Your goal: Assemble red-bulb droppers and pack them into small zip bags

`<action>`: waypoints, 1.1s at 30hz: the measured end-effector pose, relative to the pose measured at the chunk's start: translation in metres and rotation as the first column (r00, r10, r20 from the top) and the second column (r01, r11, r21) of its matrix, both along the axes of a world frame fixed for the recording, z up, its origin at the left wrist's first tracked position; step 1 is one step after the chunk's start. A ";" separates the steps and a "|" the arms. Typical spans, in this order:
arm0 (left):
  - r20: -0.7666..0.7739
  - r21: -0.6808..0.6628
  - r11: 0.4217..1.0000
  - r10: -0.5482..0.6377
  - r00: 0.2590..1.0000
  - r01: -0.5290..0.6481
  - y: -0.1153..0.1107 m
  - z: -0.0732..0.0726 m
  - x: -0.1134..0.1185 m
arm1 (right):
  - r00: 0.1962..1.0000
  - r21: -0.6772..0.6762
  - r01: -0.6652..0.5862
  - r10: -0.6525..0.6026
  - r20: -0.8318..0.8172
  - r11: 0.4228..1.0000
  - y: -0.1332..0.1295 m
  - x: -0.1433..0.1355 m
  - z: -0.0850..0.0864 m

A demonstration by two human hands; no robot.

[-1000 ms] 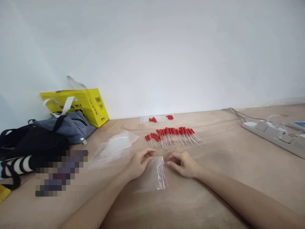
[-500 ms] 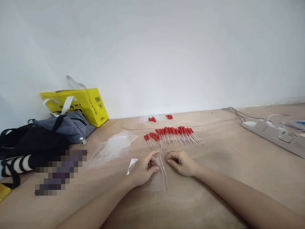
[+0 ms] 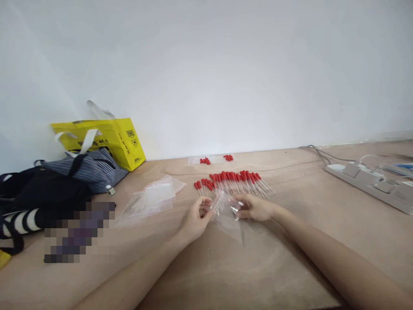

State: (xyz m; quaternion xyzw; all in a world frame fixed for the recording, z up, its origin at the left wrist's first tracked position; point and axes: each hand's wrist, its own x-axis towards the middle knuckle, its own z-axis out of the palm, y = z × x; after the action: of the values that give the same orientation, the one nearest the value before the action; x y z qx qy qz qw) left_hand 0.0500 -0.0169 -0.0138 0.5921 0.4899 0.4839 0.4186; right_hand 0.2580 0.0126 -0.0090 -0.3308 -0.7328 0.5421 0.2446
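Observation:
A clear zip bag [image 3: 227,221] is stretched between my hands above the table, its mouth crumpled near the left fingers. My left hand [image 3: 196,219] pinches the bag at its upper left edge. On the other side, my right hand [image 3: 256,208] has thumb and fingers closed on the bag's shiny right part. Just beyond lies a row of glass droppers [image 3: 238,178] with red rubber bulbs, their thin tubes pointing towards me. The bag partly covers some of the tubes.
More flat zip bags [image 3: 151,200] lie left of my hands. Against the wall, another bag [image 3: 193,160] has red-bulbed pieces on it. A yellow shopping bag [image 3: 135,146], striped bag [image 3: 97,172] and black bag [image 3: 48,189] crowd the left. A power strip [image 3: 371,185] is at right.
The zip bag has been lifted and turned, its zip edge swinging from the right side to the left. My right hand has moved forward and taken hold of it.

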 end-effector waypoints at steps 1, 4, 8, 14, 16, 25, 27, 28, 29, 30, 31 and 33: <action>-0.125 0.040 0.997 -0.053 0.991 0.059 -0.002 -0.001 -0.003 | 0.997 0.027 -0.063 0.062 0.042 0.998 0.001 0.003 0.004; -0.310 0.078 0.989 -0.098 0.946 0.127 -0.005 -0.003 -0.007 | 0.979 0.133 -0.154 0.132 0.157 0.979 0.002 0.006 0.012; -0.316 0.121 0.991 -0.020 0.949 0.062 -0.006 -0.005 -0.004 | 0.955 0.192 -0.201 0.148 0.256 0.961 0.003 0.003 0.014; -0.387 0.191 0.981 0.059 0.920 0.017 -0.008 -0.003 -0.003 | 0.949 0.190 -0.232 0.179 0.260 0.954 0.004 0.003 0.012; -0.398 0.216 0.976 0.086 0.913 0.002 -0.009 -0.003 -0.002 | 0.947 0.195 -0.236 0.180 0.264 0.952 0.005 0.003 0.012; -0.519 0.093 0.996 0.042 0.854 0.007 -0.006 -0.005 -0.006 | 0.847 0.743 0.050 -0.423 0.323 0.667 -0.011 -0.006 0.017; -0.502 0.067 0.998 0.047 0.863 -0.015 -0.005 -0.003 -0.008 | 0.875 0.781 0.081 -0.420 0.241 0.619 -0.020 -0.013 0.012; -0.486 0.044 0.999 0.034 0.873 -0.014 -0.005 -0.002 -0.009 | 0.905 0.772 0.079 -0.369 0.209 0.630 -0.025 -0.017 0.009; -0.465 0.022 1.000 0.013 0.885 -0.004 -0.006 -0.001 -0.010 | 0.931 0.755 0.069 -0.314 0.187 0.652 -0.029 -0.022 0.005; -0.447 0.009 1.000 -0.005 0.894 0.010 -0.007 0.000 -0.010 | 0.946 0.735 0.057 -0.271 0.176 0.676 -0.033 -0.025 0.001; -0.438 0.017 1.000 -0.009 0.899 0.018 -0.009 0.002 -0.010 | 0.954 0.711 0.051 -0.245 0.173 0.701 -0.036 -0.028 -0.002; -0.438 0.086 0.996 0.026 0.899 0.013 -0.012 0.007 -0.010 | 0.956 0.665 0.053 -0.230 0.182 0.745 -0.039 -0.032 -0.009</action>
State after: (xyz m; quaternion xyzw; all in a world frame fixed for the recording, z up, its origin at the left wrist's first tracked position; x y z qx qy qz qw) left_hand 0.0401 -0.0293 -0.0068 0.7018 0.5520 0.3602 0.2700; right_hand 0.2258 -0.0260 -0.0175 -0.3455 -0.8729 0.1857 0.2901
